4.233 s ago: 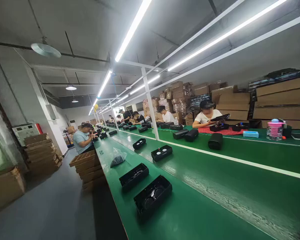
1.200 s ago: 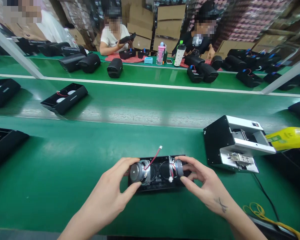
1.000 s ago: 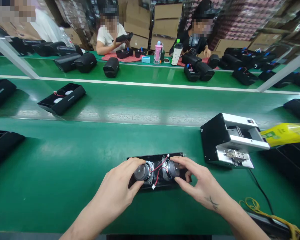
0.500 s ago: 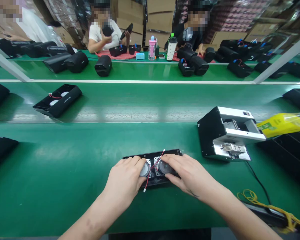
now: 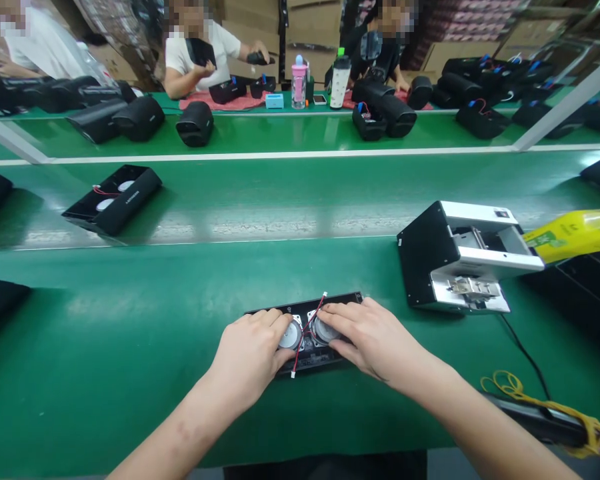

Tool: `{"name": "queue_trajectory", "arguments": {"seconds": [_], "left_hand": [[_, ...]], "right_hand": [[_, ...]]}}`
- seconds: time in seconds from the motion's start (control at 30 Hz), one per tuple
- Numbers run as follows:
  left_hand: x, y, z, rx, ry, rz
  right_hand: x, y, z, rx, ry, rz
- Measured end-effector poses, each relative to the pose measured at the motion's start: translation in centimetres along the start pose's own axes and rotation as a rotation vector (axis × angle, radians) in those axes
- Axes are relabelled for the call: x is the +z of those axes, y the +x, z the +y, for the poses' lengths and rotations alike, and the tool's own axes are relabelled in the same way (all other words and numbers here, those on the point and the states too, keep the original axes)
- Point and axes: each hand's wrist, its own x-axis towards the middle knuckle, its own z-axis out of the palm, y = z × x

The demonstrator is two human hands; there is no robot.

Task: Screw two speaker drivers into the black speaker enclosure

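Note:
A black rectangular panel (image 5: 315, 361) lies on the green table in front of me, with two round metal speakers set in it side by side. My left hand (image 5: 253, 347) has its fingers and thumb around the left speaker (image 5: 291, 335). Around the right speaker (image 5: 325, 331) are the fingers and thumb of my right hand (image 5: 367, 337). Thin red and black wires (image 5: 307, 328) with white connectors cross between the speakers. The outer ends of the panel are partly hidden under my hands.
A black and silver machine (image 5: 467, 260) stands at the right, a yellow bottle (image 5: 573, 235) behind it. Yellow cord (image 5: 545, 403) lies at the lower right. An open black housing (image 5: 114, 199) sits on the conveyor at the left. People work across the line.
My hands stay on the two speakers, almost unmoved. The view has shifted slightly. Across the line, a person in white has lowered the dark part held out to the side.

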Motion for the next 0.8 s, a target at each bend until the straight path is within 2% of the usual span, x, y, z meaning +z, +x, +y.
{"name": "queue_trajectory", "arguments": {"seconds": [0.8], "left_hand": [[0.98, -0.42, -0.74, 0.108, -0.033, 0.141]], "right_hand": [[-0.37, -0.2, -0.09, 0.063, 0.044, -0.02]]}}
